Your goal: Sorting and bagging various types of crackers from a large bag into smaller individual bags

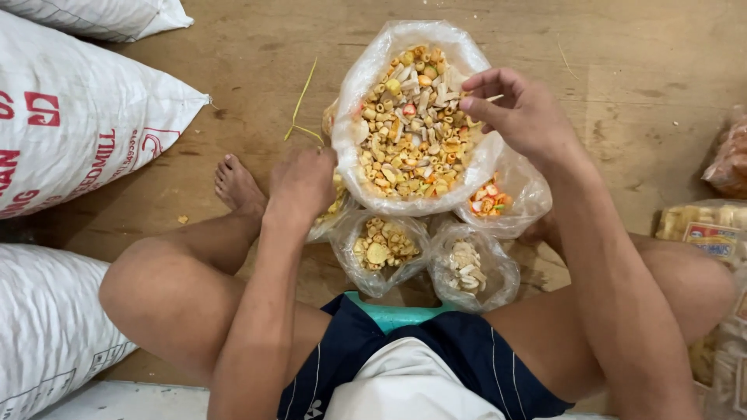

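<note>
The large clear plastic bag [412,117] of mixed dry snack pieces stands open on the wooden floor [622,62], toward the far middle of the visible floor area, directly ahead of the seated person. Its rim is rolled outward, exposing short tubes, shells and flat chips in yellow, cream and orange.

The right hand [523,117] is positioned over the right side of the bag mouth. Thumb and forefinger are pinched together on a small pale piece [493,98]; the remaining fingers are loosely curled. The left hand [305,180] is lowered at the left side of the large bag, fingers bent down and closed around the mouth of a smaller bag [331,214], most of which is hidden behind the hand. What the fingertips hold inside cannot be told.

Three further small clear bags sit against the near side of the large bag: one with yellow rings [380,247], one with pale flat pieces [469,268], one with orange and red pieces [498,201].

Handling judgement: individual pieces appear light, dry and brittle; a fingertip pinch is adequate, and squeezing would likely crush them. The film bags are soft and slack, offer no rigid support, and are best gripped at the rolled rim.

White woven sacks [78,117] lie at the left edge of the floor.
</note>
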